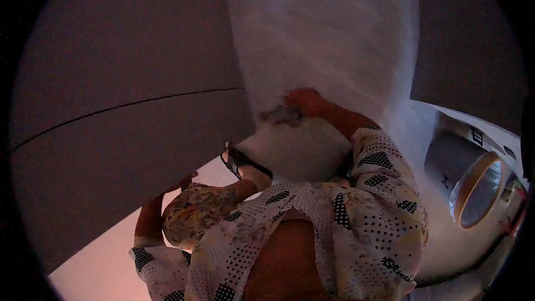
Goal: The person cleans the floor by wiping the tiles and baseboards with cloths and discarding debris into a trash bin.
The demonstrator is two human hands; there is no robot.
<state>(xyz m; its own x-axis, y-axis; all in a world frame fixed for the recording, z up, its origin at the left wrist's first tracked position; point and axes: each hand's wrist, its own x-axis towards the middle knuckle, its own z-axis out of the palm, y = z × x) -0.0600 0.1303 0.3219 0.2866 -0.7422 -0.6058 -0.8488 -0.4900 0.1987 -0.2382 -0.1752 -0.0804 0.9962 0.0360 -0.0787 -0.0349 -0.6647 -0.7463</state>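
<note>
Low over the pale floor [326, 17], my right hand [305, 102] is closed on a crumpled grey cloth [281, 115]. The cloth lies against the floor, in front of my feet, and its edges look blurred. My left hand [187, 181] is beside my bent left knee, close to the dark panel on that side. Most of that hand is hidden or in shadow, with just a bit of the fingers showing. A black sandal [245, 163] is on my left foot, between the two hands.
A tall dark panel [128, 39] with a seam rises on the left, and another dark panel [468, 39] stands at the upper right. On the right a dark cylindrical bin [454, 159] with a tan rim and a shiny lining stands near the wall. The light is dim.
</note>
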